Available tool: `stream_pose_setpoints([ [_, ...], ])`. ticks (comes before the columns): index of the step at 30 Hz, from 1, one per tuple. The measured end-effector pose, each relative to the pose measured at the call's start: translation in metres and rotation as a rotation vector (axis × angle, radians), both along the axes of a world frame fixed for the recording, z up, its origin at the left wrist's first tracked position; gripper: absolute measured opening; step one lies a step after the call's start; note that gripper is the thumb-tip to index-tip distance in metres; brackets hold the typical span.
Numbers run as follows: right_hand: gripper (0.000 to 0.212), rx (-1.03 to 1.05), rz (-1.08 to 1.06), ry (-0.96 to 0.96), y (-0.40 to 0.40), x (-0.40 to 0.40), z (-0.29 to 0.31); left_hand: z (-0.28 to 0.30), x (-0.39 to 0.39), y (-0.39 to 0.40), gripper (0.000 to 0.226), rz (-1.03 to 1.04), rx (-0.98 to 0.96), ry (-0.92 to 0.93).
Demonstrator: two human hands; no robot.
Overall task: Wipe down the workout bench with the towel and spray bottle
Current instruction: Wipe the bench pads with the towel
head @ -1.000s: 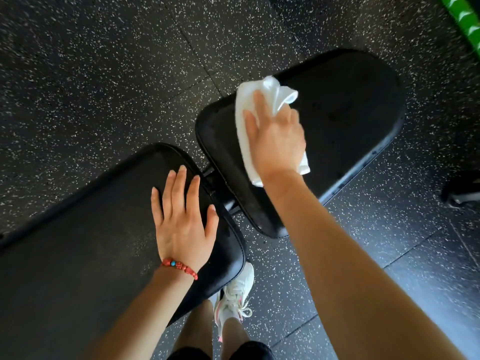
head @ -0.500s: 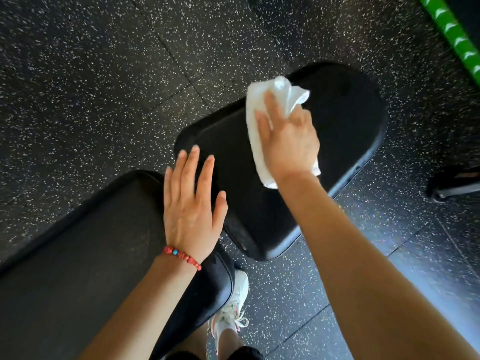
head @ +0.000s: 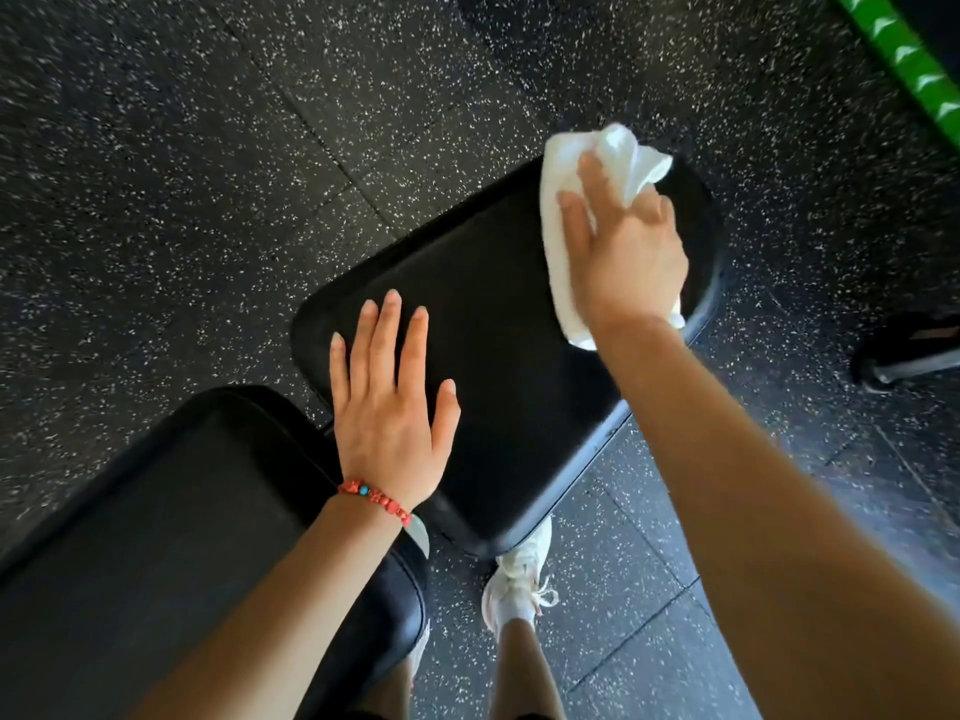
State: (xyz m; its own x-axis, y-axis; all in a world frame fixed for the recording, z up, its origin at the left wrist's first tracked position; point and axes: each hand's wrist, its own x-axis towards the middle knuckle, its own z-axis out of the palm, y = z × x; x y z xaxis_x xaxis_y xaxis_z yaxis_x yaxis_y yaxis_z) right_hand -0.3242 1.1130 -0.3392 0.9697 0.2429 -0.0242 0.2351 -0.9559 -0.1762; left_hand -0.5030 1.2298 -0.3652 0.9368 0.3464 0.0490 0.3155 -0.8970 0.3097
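Pressing crumpled white towel on smooth black seat pad, right hand grips it; left hand flat.

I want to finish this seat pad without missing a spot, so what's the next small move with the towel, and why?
Probably draw the right hand back toward you, dragging the white towel across the middle of the seat pad. The towel sits at the pad's far end, so the bare stretch nearer you is the part left to cover. The left hand lies flat on the near end and may need lifting.

The towel lies on the seat pad's far end, the back pad nearer left.
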Motion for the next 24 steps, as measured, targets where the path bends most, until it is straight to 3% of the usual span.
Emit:
stream_pose_setpoints([
  [3, 0.039, 0.079, 0.189, -0.080, 0.007, -0.040, -0.007, 0.002, 0.001, -0.001, 0.056, -0.002, 0.014, 0.030],
  [6, 0.039, 0.071, 0.377, -0.114, -0.006, -0.025, -0.009, 0.004, 0.001, -0.002, 0.056, -0.005, 0.028, 0.054],
  [12, 0.044, 0.052, 0.004, 0.061, -0.039, 0.025, 0.002, 0.010, 0.002, -0.003, 0.054, -0.008, 0.043, 0.060],
  [17, 0.038, 0.099, 0.209, -0.090, -0.042, -0.035, -0.009, 0.014, 0.004, -0.026, 0.054, -0.086, 0.019, 0.055],
  [20, 0.036, 0.087, 0.305, -0.126, -0.055, -0.031, -0.012, 0.011, 0.007, -0.035, 0.056, -0.088, 0.052, 0.103],
  [22, 0.037, 0.042, 0.134, -0.144, -0.062, -0.010, -0.006, 0.010, 0.006, -0.035, 0.057, -0.081, 0.060, 0.114],
  [24, 0.041, 0.129, -0.163, -0.004, -0.069, 0.012, -0.003, 0.009, 0.007, -0.035, 0.057, -0.078, 0.064, 0.095],
])
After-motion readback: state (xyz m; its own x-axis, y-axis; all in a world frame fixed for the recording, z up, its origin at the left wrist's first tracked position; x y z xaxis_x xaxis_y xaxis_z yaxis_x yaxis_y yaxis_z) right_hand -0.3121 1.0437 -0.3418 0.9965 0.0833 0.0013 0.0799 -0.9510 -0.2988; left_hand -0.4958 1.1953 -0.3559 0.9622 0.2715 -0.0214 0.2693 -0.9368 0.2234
